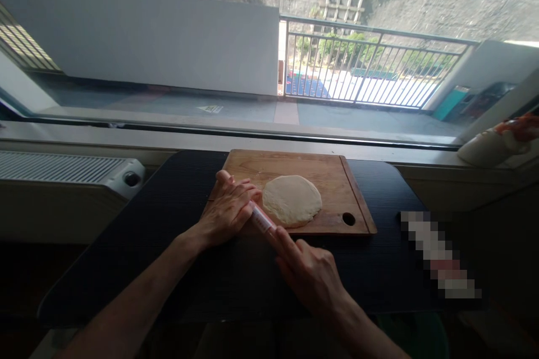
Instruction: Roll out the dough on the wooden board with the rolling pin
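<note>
Black bench, wooden cutting board on it toward 1 o'clock. Flattened dough on board. Rolling pin at dough's 8 o'clock, slanted 10-to-4; left hand grip closed on upper part, right hand grip on lower.

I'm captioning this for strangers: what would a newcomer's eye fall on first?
Probably the flattened dough on the wooden board, near centre. At its lower left slants a rolling pin, the left hand over it, the right hand gripping its near end. Higher up, right of centre, the metal railing outside stands out against bright ground.
</note>
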The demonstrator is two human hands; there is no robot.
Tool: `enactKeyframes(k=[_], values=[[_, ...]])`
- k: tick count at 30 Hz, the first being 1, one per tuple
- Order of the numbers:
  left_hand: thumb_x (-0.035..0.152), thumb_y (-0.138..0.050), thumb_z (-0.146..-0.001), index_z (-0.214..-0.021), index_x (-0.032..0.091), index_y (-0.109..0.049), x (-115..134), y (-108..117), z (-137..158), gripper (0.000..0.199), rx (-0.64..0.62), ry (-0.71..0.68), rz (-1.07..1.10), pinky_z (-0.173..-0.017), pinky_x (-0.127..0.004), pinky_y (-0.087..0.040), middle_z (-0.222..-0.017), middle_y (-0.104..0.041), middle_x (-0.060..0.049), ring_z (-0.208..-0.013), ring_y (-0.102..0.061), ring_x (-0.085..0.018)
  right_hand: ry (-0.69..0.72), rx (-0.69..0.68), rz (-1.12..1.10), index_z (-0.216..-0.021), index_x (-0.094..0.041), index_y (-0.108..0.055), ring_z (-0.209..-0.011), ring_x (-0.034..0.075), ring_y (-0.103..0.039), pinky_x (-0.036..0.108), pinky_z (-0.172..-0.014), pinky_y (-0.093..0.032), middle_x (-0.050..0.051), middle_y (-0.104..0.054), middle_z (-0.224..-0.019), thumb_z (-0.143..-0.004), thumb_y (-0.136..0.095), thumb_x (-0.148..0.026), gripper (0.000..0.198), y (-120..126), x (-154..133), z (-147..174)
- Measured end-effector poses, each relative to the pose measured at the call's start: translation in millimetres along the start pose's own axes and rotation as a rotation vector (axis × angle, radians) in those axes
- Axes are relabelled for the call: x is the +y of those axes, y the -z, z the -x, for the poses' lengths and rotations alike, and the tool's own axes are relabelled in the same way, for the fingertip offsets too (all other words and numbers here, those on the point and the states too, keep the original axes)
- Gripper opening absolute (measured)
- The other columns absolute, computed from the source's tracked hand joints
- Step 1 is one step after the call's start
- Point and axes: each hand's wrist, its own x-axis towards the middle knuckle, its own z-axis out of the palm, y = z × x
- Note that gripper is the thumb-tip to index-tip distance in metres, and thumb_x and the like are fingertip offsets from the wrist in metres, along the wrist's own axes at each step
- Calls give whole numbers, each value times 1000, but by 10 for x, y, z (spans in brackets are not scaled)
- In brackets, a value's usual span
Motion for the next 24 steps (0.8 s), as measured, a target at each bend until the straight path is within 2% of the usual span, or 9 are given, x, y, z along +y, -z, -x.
enactKeyframes(k=[3,8,13,18,24], values=[[30,-26,-89,-125,20,-48,-2,-5,5,44,2,-11,-14,-114,-43,-9,-133,-48,-3,-131,-31,-21,19,13,-6,-138,-18,-36,-57,14,-58,22,-51,-40,2,-61,-72,-87,-49,-26,54,-12,-20,10],[28,-23,-90,-127,16,-46,41,-9,-71,45,39,33,-32,-114,-42,-8,-131,-50,-6,-131,-31,-20,-6,53,-42,-135,-20,-41,-67,14,-62,22,-58,-42,5,-66,-82,-89,-47,-28,47,-8,118,-37],[29,-24,-90,-130,18,-43,71,-12,12,46,2,5,-61,-114,-42,-6,-135,-46,-4,-133,-29,-20,39,50,-26,-136,-18,-39,-58,14,-59,22,-52,-41,2,-63,-72,-88,-47,-26,49,-13,114,24],[30,-24,-90,-132,13,-40,103,-24,-35,48,28,41,-63,-114,-42,-11,-135,-46,-8,-133,-29,-22,18,67,-52,-132,-18,-43,-69,15,-63,23,-59,-43,5,-66,-85,-90,-45,-29,44,-8,186,7],[30,-24,-91,-136,15,-35,155,-51,-1,49,-15,8,-28,-115,-44,-10,-141,-39,-7,-135,-25,-21,46,88,-3,-133,-14,-43,-56,14,-59,23,-51,-40,3,-61,-69,-89,-44,-26,46,-15,129,125]])
